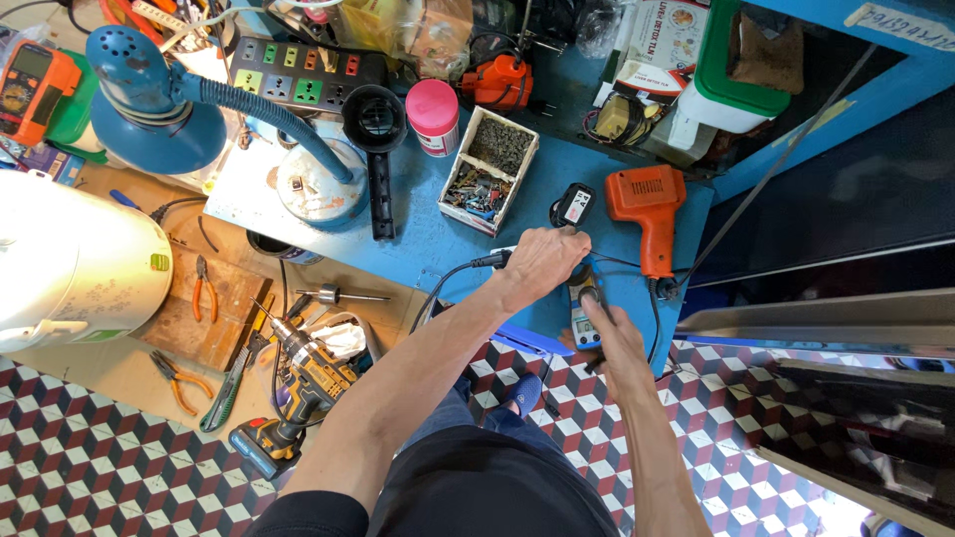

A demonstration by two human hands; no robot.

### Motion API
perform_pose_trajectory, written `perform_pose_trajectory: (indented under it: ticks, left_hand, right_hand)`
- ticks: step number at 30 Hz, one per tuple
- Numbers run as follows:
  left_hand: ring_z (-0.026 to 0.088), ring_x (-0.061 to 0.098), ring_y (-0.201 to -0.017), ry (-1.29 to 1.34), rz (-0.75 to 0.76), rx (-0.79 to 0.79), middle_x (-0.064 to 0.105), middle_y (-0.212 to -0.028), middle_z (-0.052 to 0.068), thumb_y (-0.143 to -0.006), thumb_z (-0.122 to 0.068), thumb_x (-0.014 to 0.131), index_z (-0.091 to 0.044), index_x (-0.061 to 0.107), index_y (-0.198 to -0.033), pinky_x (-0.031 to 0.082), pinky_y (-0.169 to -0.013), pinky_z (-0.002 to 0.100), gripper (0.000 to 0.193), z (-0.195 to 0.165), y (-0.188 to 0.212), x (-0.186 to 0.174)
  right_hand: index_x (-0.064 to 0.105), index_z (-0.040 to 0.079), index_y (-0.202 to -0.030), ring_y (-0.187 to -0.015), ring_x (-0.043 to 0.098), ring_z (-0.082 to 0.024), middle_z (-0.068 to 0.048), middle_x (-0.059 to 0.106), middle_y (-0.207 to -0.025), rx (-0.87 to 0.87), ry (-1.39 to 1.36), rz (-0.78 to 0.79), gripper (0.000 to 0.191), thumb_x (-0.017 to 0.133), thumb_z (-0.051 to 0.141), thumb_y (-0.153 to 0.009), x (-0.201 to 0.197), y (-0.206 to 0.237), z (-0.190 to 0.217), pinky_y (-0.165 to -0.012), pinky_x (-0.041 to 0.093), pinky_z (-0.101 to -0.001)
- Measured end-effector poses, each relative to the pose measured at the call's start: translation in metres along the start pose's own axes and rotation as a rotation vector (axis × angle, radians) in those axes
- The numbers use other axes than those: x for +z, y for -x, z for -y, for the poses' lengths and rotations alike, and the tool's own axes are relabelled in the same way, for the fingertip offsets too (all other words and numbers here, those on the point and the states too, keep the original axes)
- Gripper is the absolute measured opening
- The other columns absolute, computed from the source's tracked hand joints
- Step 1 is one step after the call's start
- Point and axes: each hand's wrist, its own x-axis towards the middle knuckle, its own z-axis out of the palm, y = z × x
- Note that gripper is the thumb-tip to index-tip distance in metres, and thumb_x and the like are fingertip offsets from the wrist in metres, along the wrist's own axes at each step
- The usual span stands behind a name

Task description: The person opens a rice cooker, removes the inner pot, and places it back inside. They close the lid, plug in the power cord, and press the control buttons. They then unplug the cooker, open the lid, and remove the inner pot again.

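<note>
My left hand (542, 264) is closed over the end of a black cable (477, 266) at the front edge of the blue workbench (428, 234). Just below it, my right hand (609, 336) grips a small grey-blue clamp meter (585, 323) with a display, thumb on its front. A thin black wire runs from the meter towards an orange soldering gun (647, 204) lying on the bench to the right. A small black device with a white label (575, 206) sits just beyond my left hand.
On the bench stand a blue gooseneck lamp (149, 94), a power strip (298, 72), a pink-lidded jar (434, 114) and a box of screws (489, 169). A yellow cordless drill (298, 393), pliers (204, 288) and a white cooker (70, 264) lie at the left.
</note>
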Motion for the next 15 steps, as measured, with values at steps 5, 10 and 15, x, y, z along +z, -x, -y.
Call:
perform_pose_trajectory:
  ticks: [5, 10, 15]
  left_hand:
    - [0.036, 0.07, -0.07, 0.01, -0.028, -0.004, 0.07, -0.087, 0.014, -0.094, -0.014, 0.065, -0.005, 0.067, -0.082, 0.055, -0.059, 0.047, 0.015, -0.002, -0.005, 0.002]
    - [0.036, 0.07, -0.072, 0.066, -0.044, 0.009, 0.069, -0.087, 0.012, -0.094, -0.013, 0.065, -0.007, 0.07, -0.088, 0.055, -0.059, 0.046, 0.01, -0.017, 0.0, -0.012]
    - [0.034, 0.071, -0.085, 0.266, -0.347, -0.101, 0.072, -0.101, 0.012, -0.102, -0.019, 0.063, -0.01, 0.07, -0.112, 0.057, -0.071, 0.041, 0.016, -0.033, 0.042, -0.038]
  right_hand:
    - [0.06, -0.003, -0.127, -0.075, 0.076, -0.022, -0.022, 0.074, -0.101, 0.001, 0.452, -0.244, 0.061, 0.07, 0.044, -0.089, -0.009, 0.021, -0.01, -0.064, 0.056, -0.0306]
    - [0.054, 0.004, -0.142, -0.083, 0.075, -0.026, -0.016, 0.071, -0.113, -0.078, 0.592, -0.279, 0.069, 0.068, 0.045, -0.088, -0.023, 0.031, -0.02, -0.069, 0.059, -0.0376]
    - [0.053, -0.001, -0.142, -0.111, 0.067, -0.027, -0.021, 0.066, -0.127, -0.357, 0.649, -0.319, 0.068, 0.07, 0.041, -0.091, -0.051, 0.059, -0.037, -0.091, 0.054, -0.04]
